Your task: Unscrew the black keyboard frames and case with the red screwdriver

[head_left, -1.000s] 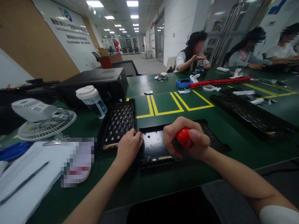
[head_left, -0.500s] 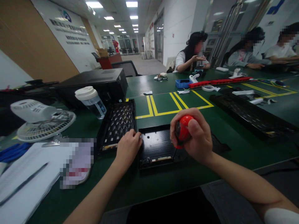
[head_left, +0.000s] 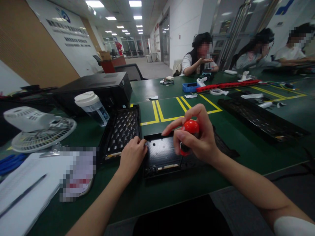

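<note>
My right hand (head_left: 200,139) grips a stubby screwdriver by its rounded red and black handle (head_left: 191,127). The thumb and some fingers are on the handle, while the index finger reaches out to the left. A thin dark shaft runs down from it to the front edge of a black panel (head_left: 162,152), near a pale strip. My left hand (head_left: 134,152) is closed at that panel's left edge, its fingertips partly hidden. Just left of the panel lies another black frame with a patterned grille (head_left: 124,126).
A water bottle (head_left: 94,109), a white fan (head_left: 41,127), papers with a pen (head_left: 23,196) and a phone (head_left: 78,177) are on the left. To the right lies a long black panel (head_left: 261,118). A red strip (head_left: 228,86) and several people are farther back.
My right hand has shifted its hold on the screwdriver handle: the fingers that wrapped it are now loosened, the index finger extended. My left hand stays at the panel's edge. The view has shifted slightly.
</note>
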`<state>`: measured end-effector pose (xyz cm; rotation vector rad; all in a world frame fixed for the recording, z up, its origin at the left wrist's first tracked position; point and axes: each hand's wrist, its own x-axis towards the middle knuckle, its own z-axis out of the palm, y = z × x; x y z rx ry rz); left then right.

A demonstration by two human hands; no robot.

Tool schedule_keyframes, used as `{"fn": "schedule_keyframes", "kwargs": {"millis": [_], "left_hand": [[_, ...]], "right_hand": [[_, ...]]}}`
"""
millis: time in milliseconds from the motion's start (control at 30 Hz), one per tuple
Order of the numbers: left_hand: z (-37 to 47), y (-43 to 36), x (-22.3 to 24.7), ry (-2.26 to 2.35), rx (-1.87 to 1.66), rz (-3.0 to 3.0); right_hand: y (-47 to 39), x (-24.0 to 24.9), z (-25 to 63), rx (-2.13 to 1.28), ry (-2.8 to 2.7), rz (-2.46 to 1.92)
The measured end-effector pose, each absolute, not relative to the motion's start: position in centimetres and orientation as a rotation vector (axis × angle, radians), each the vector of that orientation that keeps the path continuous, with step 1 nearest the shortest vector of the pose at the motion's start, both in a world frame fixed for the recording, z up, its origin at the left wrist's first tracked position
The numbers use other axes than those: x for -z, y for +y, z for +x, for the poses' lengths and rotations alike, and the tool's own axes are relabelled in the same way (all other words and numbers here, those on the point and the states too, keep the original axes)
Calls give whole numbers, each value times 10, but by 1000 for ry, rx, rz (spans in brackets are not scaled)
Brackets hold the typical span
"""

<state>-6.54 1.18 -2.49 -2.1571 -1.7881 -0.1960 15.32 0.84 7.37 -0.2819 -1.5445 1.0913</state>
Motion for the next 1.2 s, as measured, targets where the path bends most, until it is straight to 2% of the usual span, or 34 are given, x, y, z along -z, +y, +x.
{"fn": "schedule_keyframes", "kwargs": {"millis": [300, 667, 1000, 1200], "left_hand": [[-65, 12, 26, -1790, 200, -2144], [-67, 13, 28, -1787, 213, -2144], [-66, 12, 27, -1792, 208, -2145], [-66, 13, 27, -1805, 204, -2147]], "right_hand": [[19, -60, 152, -1233, -1389, -284], [14, -65, 150, -1085, -1456, -286], [11, -54, 152, -1162, -1368, -263], [17, -54, 151, -1055, -1412, -209]]}}
